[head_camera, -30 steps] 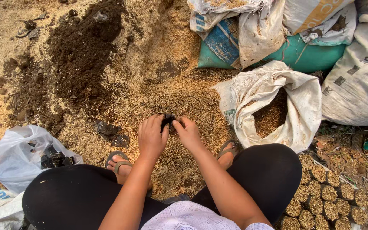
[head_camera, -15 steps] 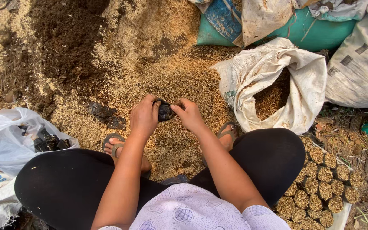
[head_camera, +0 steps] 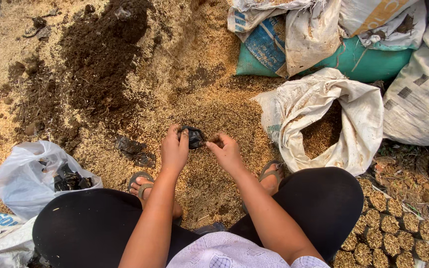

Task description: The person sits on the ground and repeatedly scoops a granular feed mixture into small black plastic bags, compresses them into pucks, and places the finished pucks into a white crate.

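— Bags first, over on the left: a white plastic bag (head_camera: 23, 178) lies open on the ground beside the knee, black bits showing inside, close enough to reach without getting up.

— And the hands?

— The left hand (head_camera: 174, 149) is clamped on a small black pouch (head_camera: 193, 137), held just above the husk heap (head_camera: 209, 114) so its mouth faces the other hand. The right hand (head_camera: 227, 151) has its fingers pinched together just beside the pouch; whether it holds husk, I can't tell.

— That sack on the right?

— The white woven sack (head_camera: 323, 119) is rolled down and open. Filled pots (head_camera: 388, 228) sit packed together by the right knee.
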